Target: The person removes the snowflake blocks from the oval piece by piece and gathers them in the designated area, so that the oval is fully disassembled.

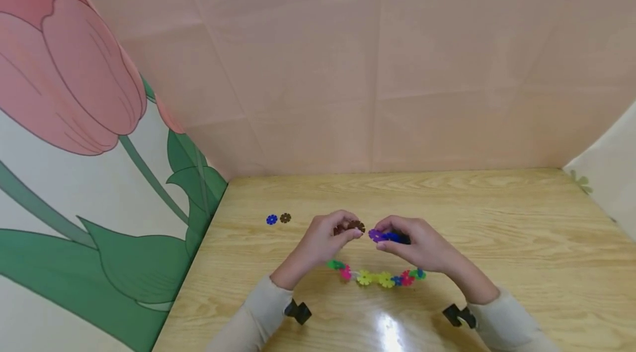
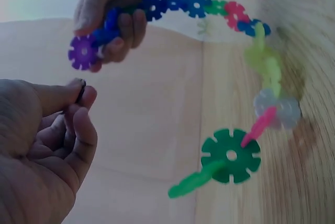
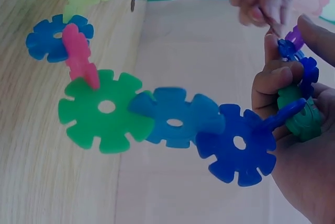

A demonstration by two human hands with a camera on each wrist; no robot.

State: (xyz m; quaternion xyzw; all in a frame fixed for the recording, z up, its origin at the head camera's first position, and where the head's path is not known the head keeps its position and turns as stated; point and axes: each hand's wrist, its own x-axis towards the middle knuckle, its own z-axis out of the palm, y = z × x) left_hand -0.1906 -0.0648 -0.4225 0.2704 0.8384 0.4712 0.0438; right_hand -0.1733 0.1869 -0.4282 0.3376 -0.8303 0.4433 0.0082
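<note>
Between thumb and fingertips, my left hand (image 1: pixel 328 236) pinches a brown notched disc (image 1: pixel 356 225), seen edge-on and dark in the left wrist view. My right hand (image 1: pixel 419 241) grips one end of a chain of interlocking flower-shaped plastic discs. A purple disc (image 2: pixel 84 52) at that end sticks out past the right fingertips, facing the brown disc, with a small gap between them in the head view. Blue discs and a green disc (image 3: pixel 297 111) sit inside the right grip. From there the chain hangs through blue, green, pink, yellow and clear discs to a green disc (image 2: pixel 231 155).
A loose blue disc (image 1: pixel 271 219) and a loose brown disc (image 1: pixel 285 218) lie on the wooden table (image 1: pixel 497 214), left of the hands. A pink cloth (image 1: pixel 397 65) hangs behind the table, and a tulip-printed panel (image 1: pixel 89 81) borders its left side.
</note>
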